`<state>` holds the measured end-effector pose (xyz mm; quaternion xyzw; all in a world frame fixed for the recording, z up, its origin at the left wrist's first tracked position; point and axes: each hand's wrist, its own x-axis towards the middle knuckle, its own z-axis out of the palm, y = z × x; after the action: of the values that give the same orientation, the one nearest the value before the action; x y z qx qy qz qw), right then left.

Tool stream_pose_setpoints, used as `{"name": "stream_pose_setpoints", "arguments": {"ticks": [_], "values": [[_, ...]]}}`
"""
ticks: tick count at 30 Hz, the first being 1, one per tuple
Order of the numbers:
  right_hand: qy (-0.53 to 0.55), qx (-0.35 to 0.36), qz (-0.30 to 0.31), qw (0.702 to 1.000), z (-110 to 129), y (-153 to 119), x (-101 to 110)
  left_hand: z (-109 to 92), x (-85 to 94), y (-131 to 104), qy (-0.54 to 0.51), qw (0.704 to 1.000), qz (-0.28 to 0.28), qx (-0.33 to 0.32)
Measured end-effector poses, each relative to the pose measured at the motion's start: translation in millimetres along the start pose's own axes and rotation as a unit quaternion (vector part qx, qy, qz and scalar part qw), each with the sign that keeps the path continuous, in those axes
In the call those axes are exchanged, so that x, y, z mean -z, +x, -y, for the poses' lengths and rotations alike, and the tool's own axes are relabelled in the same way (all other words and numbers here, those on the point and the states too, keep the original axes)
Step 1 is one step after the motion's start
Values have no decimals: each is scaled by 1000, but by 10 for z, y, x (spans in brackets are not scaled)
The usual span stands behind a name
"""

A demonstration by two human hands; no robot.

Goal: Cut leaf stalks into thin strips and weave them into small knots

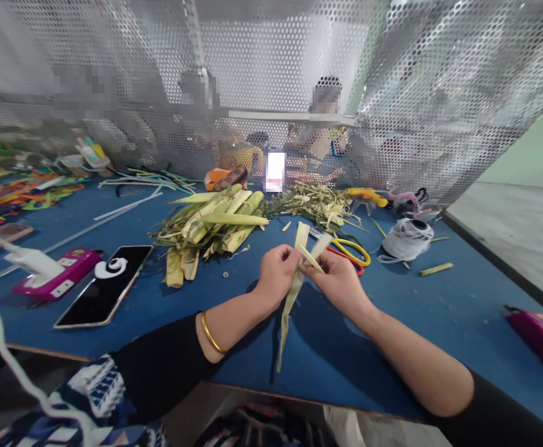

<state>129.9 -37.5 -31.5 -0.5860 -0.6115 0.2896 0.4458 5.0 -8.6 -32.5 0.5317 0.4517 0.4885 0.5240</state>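
Note:
My left hand [278,270] pinches a pale green corn husk strip [290,301] whose long pointed end hangs down over the table's front part. A folded piece crosses it between my two hands. My right hand [339,276] is closed on the other part of the husk [322,245], thumb and fingers pressed together. Just beyond my right hand lie scissors with yellow and red handles [359,251], partly hidden by it. Behind my left hand is a heap of corn husks [220,217].
A blue table [253,341] carries a phone [113,285], a purple power strip [59,273] with a white charger, a white string spool [407,239] and shredded husks [320,205]. Another purple power strip [542,338] sits at right. A perforated metal screen [271,62] stands behind, people beyond it.

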Motion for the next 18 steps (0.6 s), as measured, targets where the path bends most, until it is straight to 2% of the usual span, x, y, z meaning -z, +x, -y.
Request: {"name": "stream_pose_setpoints", "arguments": {"ticks": [5,8,12,15,16,18], "values": [[21,-17,-46,999,-51,37,16,-38,-23,-41,-18,999,32,19],[23,-12,-48,999,-30,31,32,-55,-30,-58,-40,998,38,35],[-49,74,-93,992,75,-40,53,-38,-28,-52,-65,996,38,52],[-95,161,-92,978,149,-100,61,-6,-23,-28,-66,997,26,43],[-94,168,-84,978,158,-110,58,1,-20,-19,-64,997,23,40],[-79,133,-69,986,145,-109,42,4,-14,-7,-52,998,17,31]]}}
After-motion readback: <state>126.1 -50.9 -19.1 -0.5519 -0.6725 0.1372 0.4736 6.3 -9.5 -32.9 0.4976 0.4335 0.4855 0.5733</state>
